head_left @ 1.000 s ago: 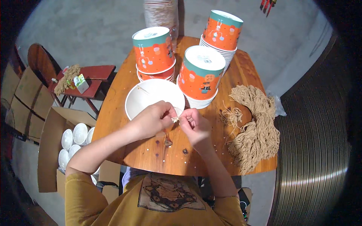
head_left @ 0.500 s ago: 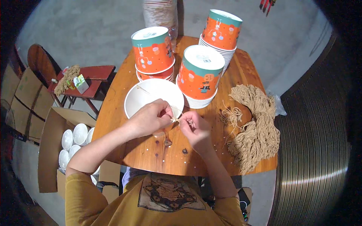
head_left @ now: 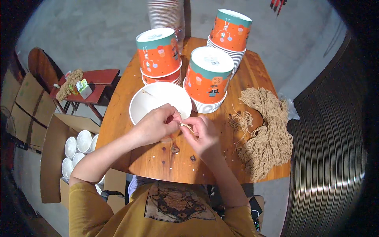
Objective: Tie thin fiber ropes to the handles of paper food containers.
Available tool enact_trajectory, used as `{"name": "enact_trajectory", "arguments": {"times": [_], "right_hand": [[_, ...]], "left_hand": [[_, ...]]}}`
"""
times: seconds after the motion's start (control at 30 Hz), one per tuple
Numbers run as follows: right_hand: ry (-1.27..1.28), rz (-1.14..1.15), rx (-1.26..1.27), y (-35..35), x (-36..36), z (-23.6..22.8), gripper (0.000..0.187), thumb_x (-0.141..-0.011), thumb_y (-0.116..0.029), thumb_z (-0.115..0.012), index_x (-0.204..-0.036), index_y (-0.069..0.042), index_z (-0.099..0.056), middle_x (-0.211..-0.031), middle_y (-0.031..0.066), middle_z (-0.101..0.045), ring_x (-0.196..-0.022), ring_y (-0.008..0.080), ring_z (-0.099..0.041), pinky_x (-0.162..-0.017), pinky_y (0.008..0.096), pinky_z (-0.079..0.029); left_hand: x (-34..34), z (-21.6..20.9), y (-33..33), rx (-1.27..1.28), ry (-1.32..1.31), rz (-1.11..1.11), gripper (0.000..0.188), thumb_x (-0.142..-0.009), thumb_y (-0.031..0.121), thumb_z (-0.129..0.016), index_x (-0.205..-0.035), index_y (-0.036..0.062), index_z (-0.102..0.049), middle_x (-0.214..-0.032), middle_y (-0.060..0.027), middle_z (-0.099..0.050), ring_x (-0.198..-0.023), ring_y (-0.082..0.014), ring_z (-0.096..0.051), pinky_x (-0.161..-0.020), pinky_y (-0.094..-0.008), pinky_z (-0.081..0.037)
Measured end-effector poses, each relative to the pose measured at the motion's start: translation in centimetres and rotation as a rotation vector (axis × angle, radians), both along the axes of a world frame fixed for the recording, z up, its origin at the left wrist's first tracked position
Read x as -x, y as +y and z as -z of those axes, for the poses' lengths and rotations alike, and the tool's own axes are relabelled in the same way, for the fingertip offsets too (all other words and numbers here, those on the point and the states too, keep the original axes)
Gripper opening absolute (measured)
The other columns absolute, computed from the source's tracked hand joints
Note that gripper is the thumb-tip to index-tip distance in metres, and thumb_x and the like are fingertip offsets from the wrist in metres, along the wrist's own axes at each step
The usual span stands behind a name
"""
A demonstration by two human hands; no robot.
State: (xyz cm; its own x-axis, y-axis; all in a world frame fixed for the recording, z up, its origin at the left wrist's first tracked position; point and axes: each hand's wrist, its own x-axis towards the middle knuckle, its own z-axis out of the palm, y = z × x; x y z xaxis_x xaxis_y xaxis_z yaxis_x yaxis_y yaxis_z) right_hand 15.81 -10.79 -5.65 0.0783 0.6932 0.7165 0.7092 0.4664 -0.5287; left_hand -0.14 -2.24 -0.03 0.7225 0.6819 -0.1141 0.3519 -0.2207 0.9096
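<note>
My left hand [head_left: 160, 123] and my right hand [head_left: 202, 136] meet just over the near rim of a white paper bucket [head_left: 152, 103], whose open mouth faces up. Between them is a short beige string [head_left: 188, 127], pinched by the fingers of both hands, with what looks like a small knot. Fingertips partly hide the string, and the left forearm covers part of the bucket's near side. A thin strand lies across the bucket's far rim. To the right, a large bundle of beige string [head_left: 270, 130] rests on the table, beside a loose tangle of strands [head_left: 241, 121].
Upside-down orange and green paper buckets [head_left: 208, 81] stand stacked beyond my hands on the wooden table [head_left: 158, 166]. A tall stack of pale containers [head_left: 166, 17] is behind. A cardboard box [head_left: 50, 158] of white bowls sits at left, near a red bench [head_left: 104, 77].
My right hand has shifted slightly left, closer to the left hand, and its fingers have turned around the string. The left hand stays nearly in place.
</note>
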Motion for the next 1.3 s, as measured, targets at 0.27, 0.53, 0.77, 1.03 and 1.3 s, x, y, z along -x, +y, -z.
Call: {"name": "enact_trajectory", "arguments": {"times": [0.27, 0.53, 0.77, 1.03, 1.3], "right_hand": [[-0.098, 0.071, -0.04, -0.1, 0.0, -0.2, 0.027, -0.071, -0.003, -0.072, -0.089, -0.009, -0.053, -0.072, 0.0075, -0.051, -0.064, 0.0272, -0.054, -0.055, 0.0383, -0.042], [-0.138, 0.075, -0.061, -0.2, -0.1, 0.3, 0.025, -0.071, -0.001, -0.07, -0.086, -0.007, -0.051, -0.072, 0.0075, -0.052, -0.064, 0.027, -0.055, -0.055, 0.0376, -0.044], [0.041, 0.03, 0.004, -0.6, 0.1, 0.8, 0.023, -0.072, 0.001, -0.068, -0.087, -0.006, -0.053, -0.073, 0.0083, -0.055, -0.065, 0.0262, -0.057, -0.057, 0.0364, -0.046], [0.006, 0.067, 0.004, -0.7, -0.2, 1.6, 0.018, -0.074, -0.001, -0.065, -0.086, -0.005, -0.053, -0.072, 0.0087, -0.055, -0.064, 0.0273, -0.057, -0.058, 0.0373, -0.046], [0.01, 0.04, 0.037, -0.9, -0.2, 1.3, 0.016, -0.077, -0.002, -0.063, -0.089, -0.004, -0.052, -0.073, 0.0104, -0.054, -0.068, 0.0298, -0.057, -0.062, 0.0396, -0.046]], "left_hand": [[0.1, 0.0, -0.1, -0.042, 0.005, 0.005, 0.013, -0.087, 0.012, -0.057, -0.089, -0.0013, -0.054, -0.08, -0.0074, -0.058, -0.066, -0.0126, -0.058, -0.058, -0.0286, -0.051], [0.4, 0.8, -0.3, -0.318, -0.015, 0.011, 0.013, -0.086, 0.011, -0.055, -0.085, -0.002, -0.055, -0.082, -0.0131, -0.058, -0.072, -0.0211, -0.062, -0.064, -0.032, -0.05], [0.2, 0.0, -0.7, -0.184, -0.004, -0.025, 0.012, -0.085, 0.009, -0.054, -0.085, -0.0023, -0.055, -0.083, -0.0135, -0.057, -0.071, -0.0221, -0.062, -0.064, -0.0329, -0.05], [0.4, 0.7, -0.3, -0.255, -0.025, -0.03, 0.013, -0.084, 0.01, -0.055, -0.087, -0.0027, -0.056, -0.083, -0.0146, -0.059, -0.076, -0.0253, -0.062, -0.068, -0.0356, -0.049], [0.8, 0.6, -0.3, -0.513, 0.004, 0.001, 0.012, -0.088, 0.01, -0.056, -0.092, -0.0002, -0.051, -0.079, -0.0079, -0.059, -0.07, -0.0168, -0.065, -0.064, -0.0319, -0.05]]}}
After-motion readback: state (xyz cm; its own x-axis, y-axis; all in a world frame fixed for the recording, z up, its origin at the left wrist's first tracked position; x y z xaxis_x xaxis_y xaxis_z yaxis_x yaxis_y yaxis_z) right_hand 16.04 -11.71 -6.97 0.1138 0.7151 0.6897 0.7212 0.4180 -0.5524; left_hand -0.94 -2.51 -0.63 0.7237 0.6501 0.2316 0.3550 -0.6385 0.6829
